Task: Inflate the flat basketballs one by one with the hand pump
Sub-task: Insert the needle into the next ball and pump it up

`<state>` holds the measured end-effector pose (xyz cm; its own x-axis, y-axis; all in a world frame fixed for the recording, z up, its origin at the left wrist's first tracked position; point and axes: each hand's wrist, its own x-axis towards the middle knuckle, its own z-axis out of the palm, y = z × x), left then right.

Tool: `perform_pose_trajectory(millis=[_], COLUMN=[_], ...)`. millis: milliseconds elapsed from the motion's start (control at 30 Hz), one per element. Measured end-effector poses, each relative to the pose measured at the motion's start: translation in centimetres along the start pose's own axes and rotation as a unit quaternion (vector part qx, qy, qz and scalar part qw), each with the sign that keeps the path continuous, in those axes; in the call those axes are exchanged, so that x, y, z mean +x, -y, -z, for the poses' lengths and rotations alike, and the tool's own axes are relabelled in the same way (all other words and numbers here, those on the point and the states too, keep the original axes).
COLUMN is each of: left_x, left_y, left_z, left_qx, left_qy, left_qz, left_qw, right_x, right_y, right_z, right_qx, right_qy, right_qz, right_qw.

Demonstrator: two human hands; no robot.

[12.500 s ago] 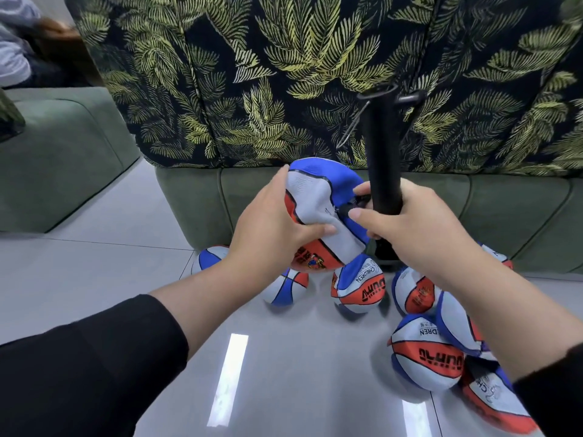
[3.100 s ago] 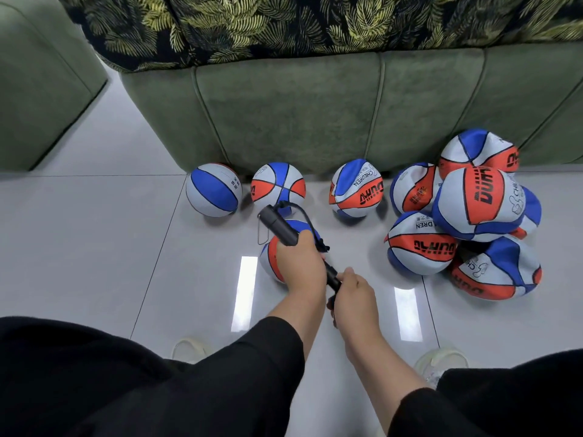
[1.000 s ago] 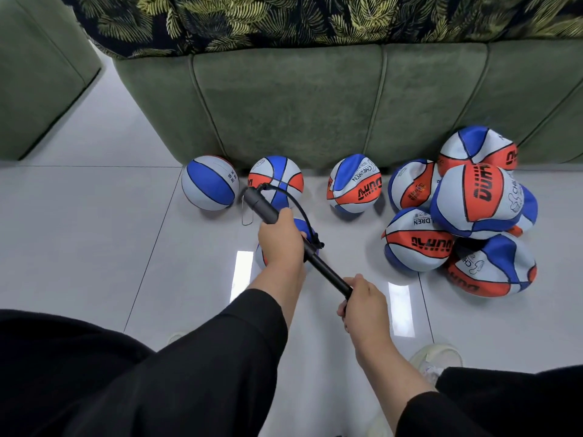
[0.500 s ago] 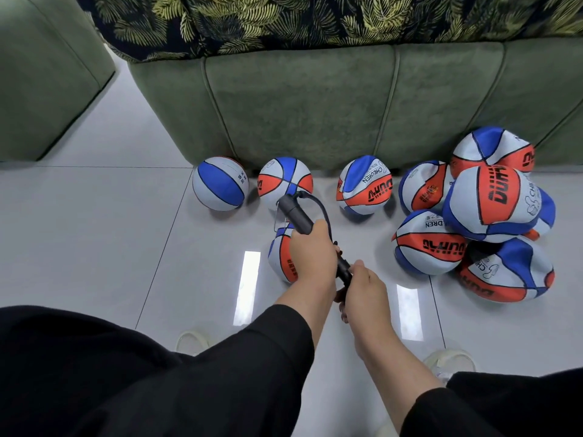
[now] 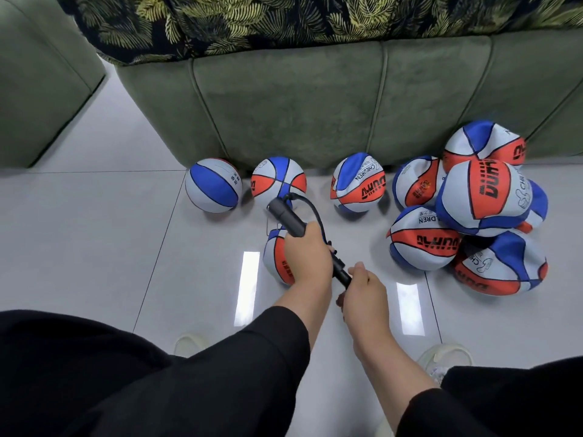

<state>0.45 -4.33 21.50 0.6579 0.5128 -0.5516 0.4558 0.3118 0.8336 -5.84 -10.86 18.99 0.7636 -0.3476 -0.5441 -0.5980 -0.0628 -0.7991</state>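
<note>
- While the left hand clenches the black barrel of the hand pump, the right hand closes around the pump's handle end at 5 o'clock of it.
- Both grips are grasping the pump, which slants from 11 o'clock down to 5 o'clock above the floor.
- A thin hose loops from the pump's far end back under the left hand.
- Directly beneath that hand sits the basketball being filled, partly hidden.
- At 12 o'clock, three round balls line up against the green sofa.
- At 3 o'clock, a heap of flat, creased balls lies piled together.
</note>
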Motion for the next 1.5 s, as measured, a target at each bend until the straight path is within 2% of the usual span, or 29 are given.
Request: perform_pose_trajectory(millis=[333,500,833,1100,1300,1500], left_x=[-0.1,2.1,-0.7,0.4,2.8,0.6], left_y=[-0.4,-2.7,-0.1,-1.2,-3.1,-2.1], left_z=[0.6,1.4,0.2,1.1,1.5,0.7], left_qx=[0.017,-0.02,0.022,0.009,-0.025,0.002], left_qy=[0.015,-0.023,0.031,0.015,-0.017,0.014], left_qz=[-0.009,0.003,-0.008,0.006,0.008,0.01], left_qw=[1.0,1.0,0.999,1.0,0.999,1.0], right_x=[-0.7,-0.9,-0.9,-1.3,-1.2,-0.6], right_y=[0.4,-0.5,0.3,1.3,0.4,1.1], right_z=[0.2,1.2,-0.3,-0.8,0.5,-0.1], right_qx=[0.034,0.029,0.03,0.016,0.028,0.006], right_qy=[0.034,0.024,0.002,0.039,0.021,0.007], right_qz=[-0.02,-0.022,-0.024,0.009,-0.006,-0.002], right_qw=[0.999,0.999,0.999,0.999,0.999,1.0])
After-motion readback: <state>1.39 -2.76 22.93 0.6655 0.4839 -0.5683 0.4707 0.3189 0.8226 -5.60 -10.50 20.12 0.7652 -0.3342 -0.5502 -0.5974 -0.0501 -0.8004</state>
